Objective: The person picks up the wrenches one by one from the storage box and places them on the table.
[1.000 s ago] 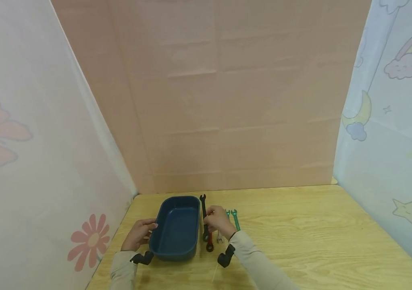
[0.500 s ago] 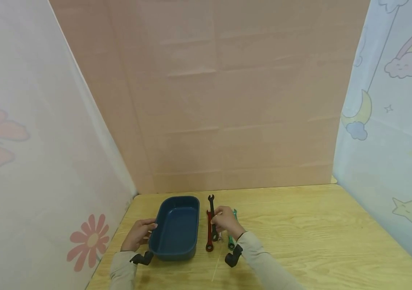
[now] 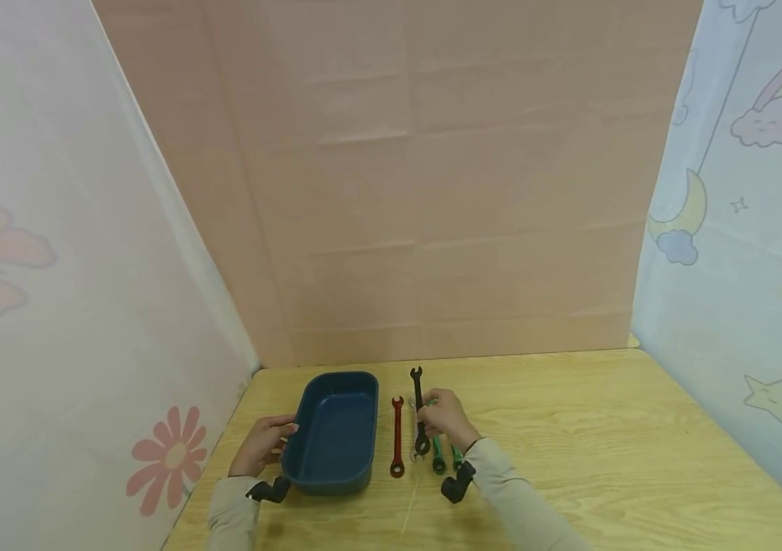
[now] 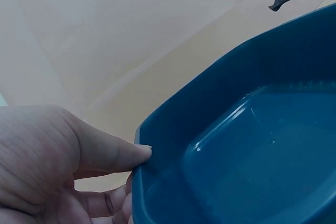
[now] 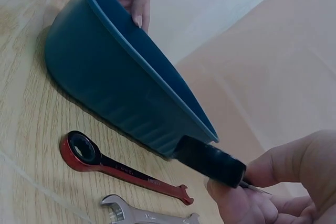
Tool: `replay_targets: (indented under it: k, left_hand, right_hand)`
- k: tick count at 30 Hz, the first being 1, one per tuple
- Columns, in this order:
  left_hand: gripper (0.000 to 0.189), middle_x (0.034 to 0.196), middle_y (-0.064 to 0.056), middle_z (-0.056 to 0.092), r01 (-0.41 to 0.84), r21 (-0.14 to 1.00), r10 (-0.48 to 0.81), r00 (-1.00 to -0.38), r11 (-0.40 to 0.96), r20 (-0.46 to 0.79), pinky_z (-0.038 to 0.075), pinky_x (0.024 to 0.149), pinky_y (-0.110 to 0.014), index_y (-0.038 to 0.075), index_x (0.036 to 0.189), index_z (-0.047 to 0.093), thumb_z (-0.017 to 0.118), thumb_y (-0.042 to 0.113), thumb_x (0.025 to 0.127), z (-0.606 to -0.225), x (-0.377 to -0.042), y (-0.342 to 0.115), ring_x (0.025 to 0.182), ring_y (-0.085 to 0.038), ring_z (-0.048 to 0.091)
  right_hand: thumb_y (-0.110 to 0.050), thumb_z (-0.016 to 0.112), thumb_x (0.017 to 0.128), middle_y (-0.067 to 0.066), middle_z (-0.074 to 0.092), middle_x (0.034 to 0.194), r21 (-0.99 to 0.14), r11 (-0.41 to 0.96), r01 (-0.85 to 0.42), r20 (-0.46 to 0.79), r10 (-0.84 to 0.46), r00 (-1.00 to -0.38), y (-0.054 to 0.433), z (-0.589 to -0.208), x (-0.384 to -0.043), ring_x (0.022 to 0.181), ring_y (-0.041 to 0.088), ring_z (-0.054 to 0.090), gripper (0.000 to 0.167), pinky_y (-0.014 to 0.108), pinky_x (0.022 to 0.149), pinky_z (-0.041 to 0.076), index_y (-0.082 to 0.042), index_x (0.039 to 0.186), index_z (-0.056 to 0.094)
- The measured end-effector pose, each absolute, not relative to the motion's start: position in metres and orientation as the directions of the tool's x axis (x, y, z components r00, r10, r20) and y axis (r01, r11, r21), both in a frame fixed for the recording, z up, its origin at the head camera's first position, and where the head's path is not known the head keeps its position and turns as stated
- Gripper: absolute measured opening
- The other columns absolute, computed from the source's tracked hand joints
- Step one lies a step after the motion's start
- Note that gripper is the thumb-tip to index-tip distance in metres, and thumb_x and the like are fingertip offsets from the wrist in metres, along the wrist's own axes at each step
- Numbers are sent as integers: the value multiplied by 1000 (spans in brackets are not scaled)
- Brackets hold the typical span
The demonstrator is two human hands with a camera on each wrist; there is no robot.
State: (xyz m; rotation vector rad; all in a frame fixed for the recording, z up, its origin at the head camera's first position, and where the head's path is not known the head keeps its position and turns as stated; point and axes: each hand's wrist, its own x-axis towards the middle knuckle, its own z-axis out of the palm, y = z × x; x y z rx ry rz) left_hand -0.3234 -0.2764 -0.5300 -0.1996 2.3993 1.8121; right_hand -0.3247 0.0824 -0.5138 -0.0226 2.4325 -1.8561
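A deep blue rectangular plastic basin [image 3: 336,440] stands on the left part of the table. At its left side my left hand [image 3: 262,448] grips the rim, thumb over the inside and fingers outside in the left wrist view. My right hand [image 3: 448,418] pinches a black ratchet wrench [image 3: 418,392] by its middle, raised over the other wrenches with its open end pointing away. Below it, a red ratchet wrench [image 3: 398,436] lies beside the basin. A silver wrench [image 5: 149,216] shows close to the red one in the right wrist view.
Two green wrenches [image 3: 438,458] lie partly hidden under my right hand. The wooden table [image 3: 570,444] extends to the right. A pinkish-brown sheet [image 3: 467,229] hangs behind, and patterned white cloths [image 3: 88,344] stand at both sides.
My right hand has moved the black wrench rightward, from beside the basin past the red wrench to over the silver one. My left hand and the basin have stayed put.
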Motion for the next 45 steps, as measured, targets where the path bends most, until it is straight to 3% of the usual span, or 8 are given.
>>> replay_targets:
  k: [16,28,45]
  left_hand:
    - [46,83,-7,66,-191,949,-21,-981,250,-192,44,52,-30,-9,137,54,61,8,95,-530,-323,-276,56,-16,54]
    - [45,90,-13,66,-180,947,-30,-983,265,-179,44,53,-30,-11,139,51,57,6,97,-533,-325,-276,56,-16,54]
    - [46,92,-10,67,-198,945,-41,-980,261,-194,45,54,-31,-10,138,53,59,7,96,-528,-323,-275,57,-17,54]
  right_hand:
    - [7,60,80,10,61,67,-973,219,67,-76,-35,-996,95,-523,-327,52,15,56,27,35,54,55,13,106,61]
    - [6,63,79,13,63,67,-970,228,88,-91,0,-996,105,-529,-327,52,16,58,25,37,55,56,11,103,63]
    - [7,63,77,9,61,65,-958,265,113,-97,72,-993,128,-539,-329,51,16,57,22,36,53,56,10,99,62]
